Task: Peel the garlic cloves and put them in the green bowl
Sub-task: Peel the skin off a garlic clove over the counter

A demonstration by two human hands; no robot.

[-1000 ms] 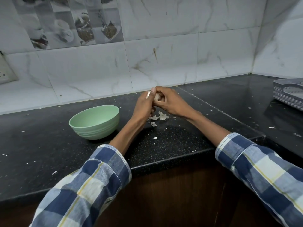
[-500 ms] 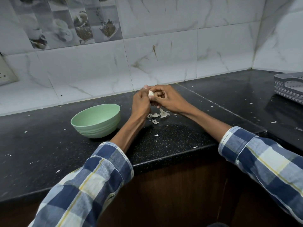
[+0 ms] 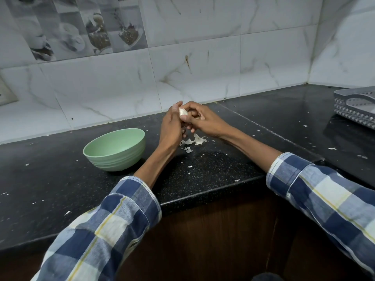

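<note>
Mid-peel — left hand (image 3: 172, 126) and right hand (image 3: 200, 120) both pinch one garlic clove (image 3: 183, 112) above the table (image 3: 213, 169), skins (image 3: 193, 141) lying below. Next, probably: strip it clean, then carry it left to the green bowl (image 3: 114, 149).

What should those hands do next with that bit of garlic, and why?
Probably keep picking skin off the garlic clove, which the left hand and right hand pinch together above the peel scraps. Whether skin remains is hard to tell; once bare, it goes left into the green bowl.
</note>
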